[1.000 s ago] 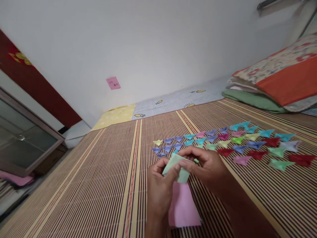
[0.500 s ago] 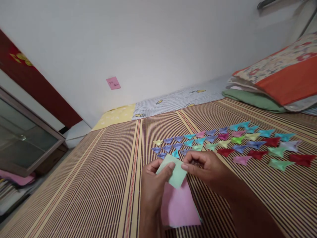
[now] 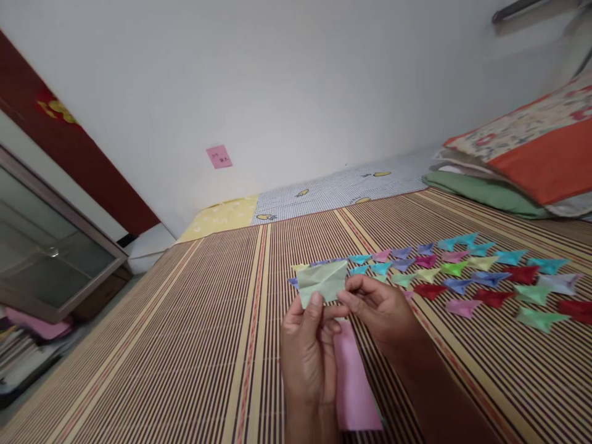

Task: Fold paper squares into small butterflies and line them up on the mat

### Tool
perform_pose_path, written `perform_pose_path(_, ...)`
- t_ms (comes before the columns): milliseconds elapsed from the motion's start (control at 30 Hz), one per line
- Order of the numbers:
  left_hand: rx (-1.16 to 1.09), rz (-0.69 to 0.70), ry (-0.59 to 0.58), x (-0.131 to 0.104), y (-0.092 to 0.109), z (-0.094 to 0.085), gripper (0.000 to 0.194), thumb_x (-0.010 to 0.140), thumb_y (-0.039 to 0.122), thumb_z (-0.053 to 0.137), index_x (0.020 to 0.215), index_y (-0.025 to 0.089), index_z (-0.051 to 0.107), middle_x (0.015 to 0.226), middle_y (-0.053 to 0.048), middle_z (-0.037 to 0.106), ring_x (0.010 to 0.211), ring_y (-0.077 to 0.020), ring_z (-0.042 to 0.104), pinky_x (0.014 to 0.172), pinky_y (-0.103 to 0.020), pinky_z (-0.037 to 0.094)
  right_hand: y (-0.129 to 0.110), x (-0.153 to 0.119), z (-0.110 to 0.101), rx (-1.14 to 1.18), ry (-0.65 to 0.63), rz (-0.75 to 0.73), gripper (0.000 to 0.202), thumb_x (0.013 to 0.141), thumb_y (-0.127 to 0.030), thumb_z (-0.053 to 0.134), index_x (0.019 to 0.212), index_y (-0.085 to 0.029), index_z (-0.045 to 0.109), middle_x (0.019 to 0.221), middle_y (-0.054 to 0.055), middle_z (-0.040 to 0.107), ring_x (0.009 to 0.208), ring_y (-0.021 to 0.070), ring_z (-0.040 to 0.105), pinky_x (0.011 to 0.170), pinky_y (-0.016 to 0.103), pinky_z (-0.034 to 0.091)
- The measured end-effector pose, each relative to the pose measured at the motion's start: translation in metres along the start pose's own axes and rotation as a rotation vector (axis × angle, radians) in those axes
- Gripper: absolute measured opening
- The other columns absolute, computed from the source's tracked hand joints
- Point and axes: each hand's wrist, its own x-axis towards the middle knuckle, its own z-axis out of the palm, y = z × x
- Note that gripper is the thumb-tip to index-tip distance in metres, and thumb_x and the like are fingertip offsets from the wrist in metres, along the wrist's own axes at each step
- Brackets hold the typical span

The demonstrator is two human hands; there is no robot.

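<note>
A creased pale green sheet of origami paper (image 3: 326, 279) is held up between my two hands. My left hand (image 3: 308, 339) grips its lower left part, thumb in front and fingers behind. With thumb and fingertips, my right hand (image 3: 377, 305) pinches the lower right corner. Under my hands a pink sheet of paper (image 3: 356, 382) lies on the striped mat (image 3: 208, 345), partly covered by my left hand. Just beyond stand rows of small folded paper figures in several colours, among them a bright green figure (image 3: 454, 268) and a dark red figure (image 3: 429, 290).
At the right lie an orange floral pillow (image 3: 531, 157) and a green folded cloth (image 3: 485, 194). A white wall (image 3: 300, 80) with a pink note (image 3: 219, 156) rises behind the mat. A glass-fronted cabinet (image 3: 55, 228) stands at the left.
The green paper has been raised and turned, and now shows its crease lines. Both hands have shifted with it, still gripping. The camera view has moved slightly left.
</note>
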Motion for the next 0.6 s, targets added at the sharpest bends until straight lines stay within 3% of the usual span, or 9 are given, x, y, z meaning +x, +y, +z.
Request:
perform_pose_path(167, 0.081, 0.026, -0.006, 0.006, 0.010, -0.007, 0.031, 0.061, 0.023, 0.097, 0.083, 0.012, 0.078, 0.083, -0.008, 0.082, 0.069, -0.0182, 0.079, 0.061, -0.019, 0.063, 0.004, 0.000, -0.003, -0.062, -0.139, 0.010, 0.017, 0.085, -0.037, 0.077, 0.091, -0.020, 0.075, 0.080, 0.002, 0.071, 0.082, 0.0200, 0.067, 0.078, 0.032, 0.055)
perform_pose_path(333, 0.202, 0.053, -0.095, 0.007, 0.007, -0.012, 0.022, 0.074, 0.024, 0.089, 0.087, 0.011, 0.076, 0.086, -0.011, 0.082, 0.078, -0.0216, 0.080, 0.075, -0.029, 0.065, -0.013, -0.002, -0.011, -0.154, -0.076, -0.041, 0.027, 0.088, -0.033, 0.072, 0.113, -0.023, 0.074, 0.104, 0.007, 0.076, 0.095, 0.0232, 0.070, 0.087, 0.039, 0.056)
perform_pose_path(467, 0.332, 0.076, -0.162, 0.006, 0.003, -0.014, 0.016, 0.079, 0.026, 0.085, 0.081, 0.014, 0.074, 0.080, -0.006, 0.080, 0.075, -0.0194, 0.079, 0.076, -0.030, 0.064, -0.028, -0.004, -0.012, -0.295, -0.055, -0.231, 0.016, 0.084, -0.022, 0.073, 0.099, -0.025, 0.077, 0.106, 0.006, 0.072, 0.105, 0.0250, 0.066, 0.096, 0.041, 0.050)
perform_pose_path(533, 0.397, 0.097, -0.200, 0.004, 0.004, -0.014, 0.017, 0.078, 0.027, 0.085, 0.080, 0.014, 0.073, 0.079, -0.005, 0.079, 0.075, -0.0178, 0.077, 0.074, -0.028, 0.063, -0.032, -0.005, -0.010, -0.332, -0.063, -0.270, 0.007, 0.084, -0.020, 0.074, 0.087, -0.025, 0.077, 0.100, 0.005, 0.070, 0.101, 0.0239, 0.065, 0.093, 0.040, 0.050)
perform_pose_path(600, 0.440, 0.108, -0.215, 0.003, 0.005, -0.014, 0.020, 0.076, 0.026, 0.087, 0.087, 0.016, 0.073, 0.080, -0.003, 0.079, 0.074, -0.0161, 0.076, 0.074, -0.026, 0.062, -0.035, -0.006, -0.009, -0.341, -0.084, -0.264, 0.010, 0.087, -0.021, 0.072, 0.078, -0.024, 0.076, 0.094, 0.003, 0.067, 0.096, 0.0222, 0.064, 0.087, 0.037, 0.049)
